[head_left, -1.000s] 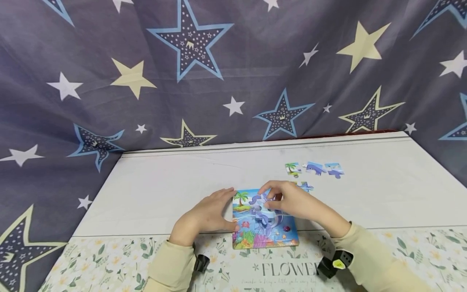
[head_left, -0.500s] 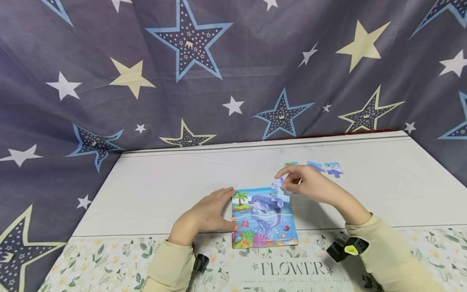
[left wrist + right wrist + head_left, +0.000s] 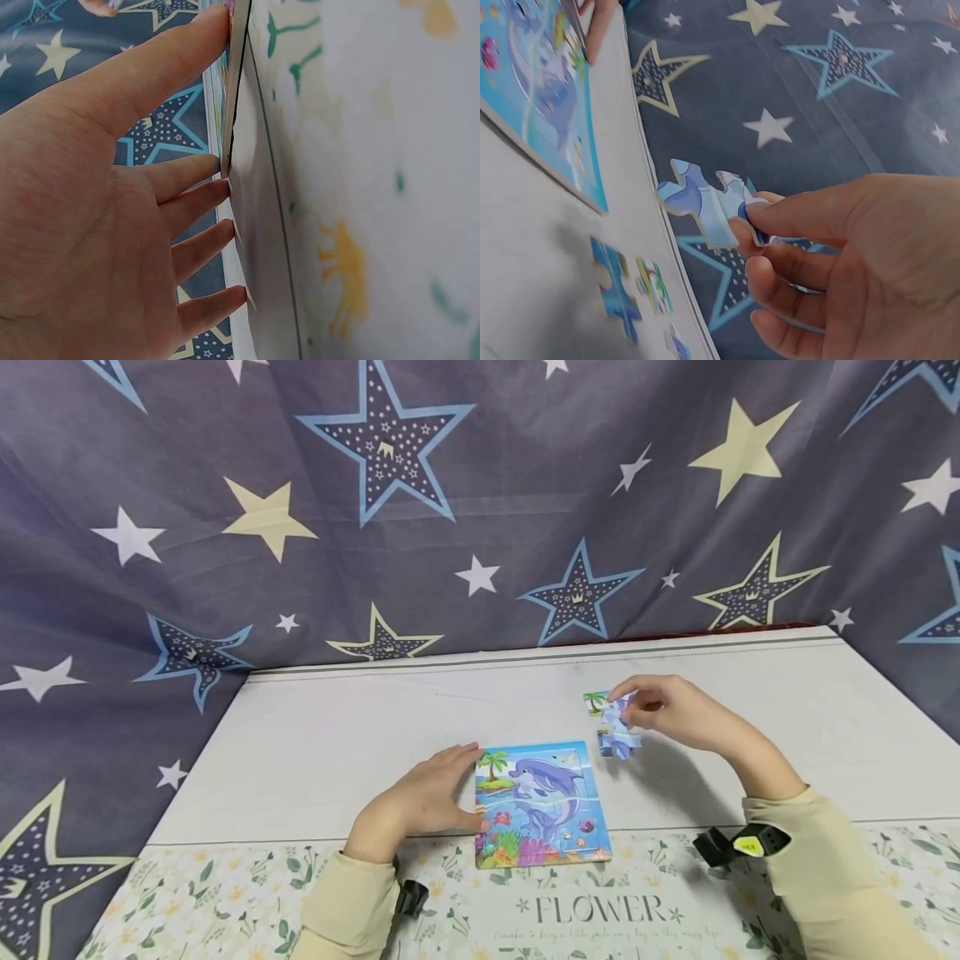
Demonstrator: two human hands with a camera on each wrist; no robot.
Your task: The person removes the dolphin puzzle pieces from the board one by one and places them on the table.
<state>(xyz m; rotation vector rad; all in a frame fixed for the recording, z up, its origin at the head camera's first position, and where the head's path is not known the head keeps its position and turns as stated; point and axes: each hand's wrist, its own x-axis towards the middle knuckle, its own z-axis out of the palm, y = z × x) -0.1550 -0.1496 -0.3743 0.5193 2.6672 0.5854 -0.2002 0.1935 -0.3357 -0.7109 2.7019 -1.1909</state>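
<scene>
The right hand pinches a puzzle section, possibly two joined pieces, aloft off the dolphin board's far right corner; a light, level pinch should stop it splitting! Left hand, fingers straight, touches the board's left edge. Below, a palm-tree piece and blue piece crowd the landing.

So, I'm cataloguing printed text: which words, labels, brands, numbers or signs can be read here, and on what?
"FLØWER": on the floral tablecloth.
Script line beneath it: too small to read reliably.
Yellow label on the black right-wrist device: too small to read.
</scene>
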